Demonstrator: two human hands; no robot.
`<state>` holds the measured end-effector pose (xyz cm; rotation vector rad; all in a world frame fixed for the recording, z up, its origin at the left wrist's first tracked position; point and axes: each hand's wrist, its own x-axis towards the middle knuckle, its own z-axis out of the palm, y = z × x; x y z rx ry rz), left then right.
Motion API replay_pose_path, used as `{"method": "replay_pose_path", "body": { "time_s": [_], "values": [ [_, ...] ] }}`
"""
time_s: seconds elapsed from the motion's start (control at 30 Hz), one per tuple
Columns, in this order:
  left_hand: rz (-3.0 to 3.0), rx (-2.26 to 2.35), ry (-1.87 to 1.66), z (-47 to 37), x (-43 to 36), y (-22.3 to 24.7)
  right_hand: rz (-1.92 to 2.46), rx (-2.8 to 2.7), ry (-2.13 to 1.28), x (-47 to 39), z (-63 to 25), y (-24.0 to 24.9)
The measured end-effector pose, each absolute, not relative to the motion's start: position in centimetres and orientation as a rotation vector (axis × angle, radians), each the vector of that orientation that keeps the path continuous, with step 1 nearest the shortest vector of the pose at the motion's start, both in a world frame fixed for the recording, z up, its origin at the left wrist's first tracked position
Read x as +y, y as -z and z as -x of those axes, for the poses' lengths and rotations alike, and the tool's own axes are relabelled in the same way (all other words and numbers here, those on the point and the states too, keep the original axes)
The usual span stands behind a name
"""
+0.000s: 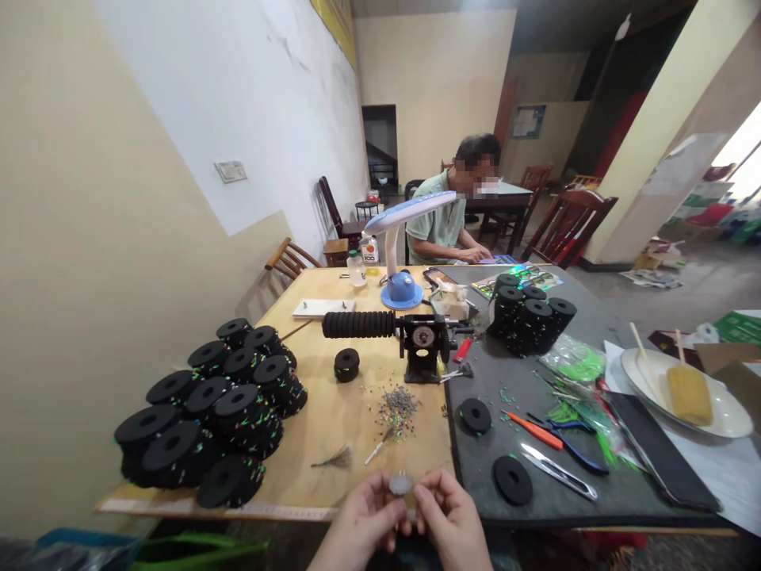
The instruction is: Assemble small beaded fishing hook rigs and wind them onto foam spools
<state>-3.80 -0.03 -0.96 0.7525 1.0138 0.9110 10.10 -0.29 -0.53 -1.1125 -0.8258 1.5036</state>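
My left hand (369,515) is closed at the table's front edge, its thumb and fingertips pinching a small grey round piece (400,484). The piece is too small to make out fully. Close on its right side is my right hand (447,511), fingertips pinched together; what they grip is hidden. Just beyond my hands lie a thin white-handled tool (376,452) and a fan-shaped bundle of fine strands (340,458). Past these spreads a pile of tiny grey and coloured beads (397,408).
Stacks of black foam rings (208,396) fill the left side; more rings (526,313) stand back right. A hand-cranked winder (423,341) and blue lamp (402,292) stand ahead. Orange-and-blue pliers (544,432), a utility knife (559,472) and a plate (728,420) lie right. A person (434,230) sits opposite.
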Motion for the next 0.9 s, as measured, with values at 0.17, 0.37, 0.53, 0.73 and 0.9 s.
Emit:
{"method": "replay_pose_path", "body": {
  "time_s": [0.17, 0.37, 0.53, 0.73, 0.9],
  "values": [
    [-0.863, 1.024, -0.915, 3.7, -0.4, 0.2, 1.113, -0.891, -1.465, -0.4, -10.1, 1.0],
    [-0.674, 1.022, -0.938, 3.1, -0.6, 1.2, 1.154, -0.913, -1.467, -0.6, -10.2, 0.8],
    [-0.617, 1.029, -0.925, 2.6, -0.7, 1.6, 1.160, -0.889, -1.514, -0.7, -10.2, -0.3],
    [-0.587, 1.093, -0.899, 2.6, -1.0, 0.7, 1.201, -0.901, -1.544, -0.9, -10.4, 0.1],
    [-0.487, 1.159, -0.917, 3.2, -1.5, 1.4, 1.194, -0.951, -1.650, -1.8, -10.9, 1.5]
  ]
}}
